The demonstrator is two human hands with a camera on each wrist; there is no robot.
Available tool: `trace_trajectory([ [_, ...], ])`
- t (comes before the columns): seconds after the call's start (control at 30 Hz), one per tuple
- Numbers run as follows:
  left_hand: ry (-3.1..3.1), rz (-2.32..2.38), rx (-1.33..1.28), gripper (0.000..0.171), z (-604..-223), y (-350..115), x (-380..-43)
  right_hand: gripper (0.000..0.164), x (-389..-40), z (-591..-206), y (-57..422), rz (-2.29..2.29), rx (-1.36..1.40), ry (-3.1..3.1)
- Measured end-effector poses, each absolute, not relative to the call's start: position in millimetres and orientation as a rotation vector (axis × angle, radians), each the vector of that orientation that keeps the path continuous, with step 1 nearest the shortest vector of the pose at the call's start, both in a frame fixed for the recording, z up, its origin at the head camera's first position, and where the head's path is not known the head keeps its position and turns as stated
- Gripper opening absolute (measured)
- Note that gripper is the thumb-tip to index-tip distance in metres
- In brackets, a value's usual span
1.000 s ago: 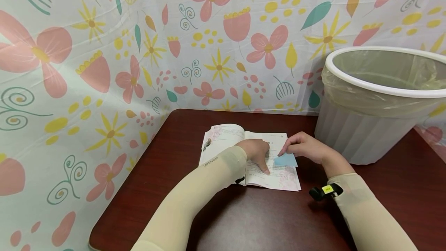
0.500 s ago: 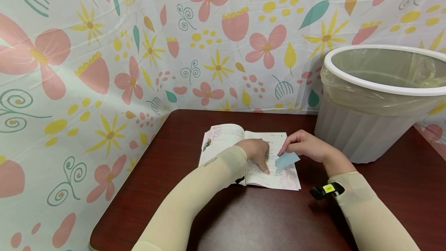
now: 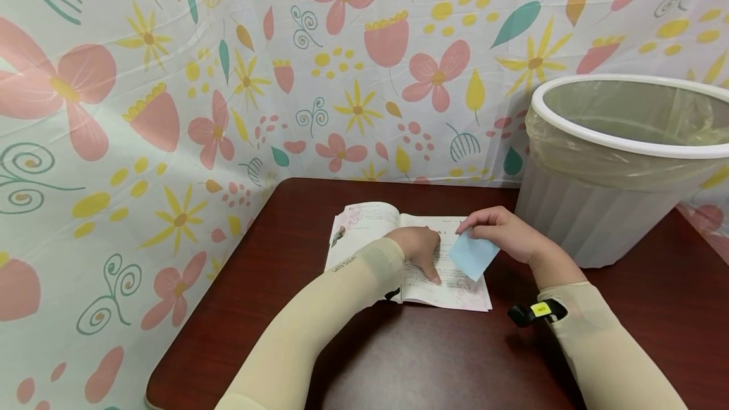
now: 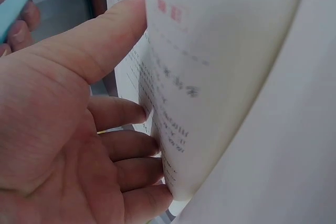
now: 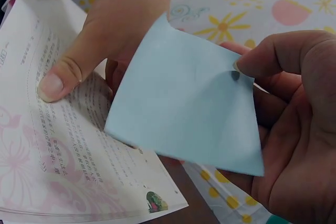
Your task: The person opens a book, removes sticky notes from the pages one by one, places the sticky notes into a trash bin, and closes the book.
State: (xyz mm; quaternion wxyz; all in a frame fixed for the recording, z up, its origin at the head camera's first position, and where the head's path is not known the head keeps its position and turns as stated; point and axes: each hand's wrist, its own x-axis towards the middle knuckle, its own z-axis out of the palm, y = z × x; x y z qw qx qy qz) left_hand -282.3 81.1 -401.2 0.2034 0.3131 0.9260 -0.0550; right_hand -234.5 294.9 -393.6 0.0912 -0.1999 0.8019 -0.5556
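An open book (image 3: 364,233) with printed pages lies on the table. My left hand (image 3: 420,250) rests on its right-hand page, thumb and fingers spread; in the left wrist view the fingertips (image 4: 142,192) touch the paper beside a curved-up page (image 4: 210,77). Above the book's right edge, my right hand (image 3: 507,233) pinches a light blue sticky note (image 3: 474,254) by its corner. The right wrist view shows the note (image 5: 184,103) between thumb and fingers, lifted clear of the page and partly covering the left hand (image 5: 126,19).
A large grey trash can (image 3: 592,207) with a plastic liner and white rim stands on the table, right of the book. The dark red-brown table (image 3: 273,264) reaches a flower-printed curtain (image 3: 364,81) behind and at the left.
My right hand has risen slightly, and the blue sticky note has tilted up from lying near the page to facing the camera. My left hand has stayed on the book.
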Motion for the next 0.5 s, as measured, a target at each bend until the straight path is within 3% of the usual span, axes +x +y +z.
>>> trace_trajectory([
  [0.5,2.597,-0.139,0.878,0.102,-399.4,77.5,-279.8,0.023,-223.1,-371.4,290.2,-1.721,-0.798,2.405],
])
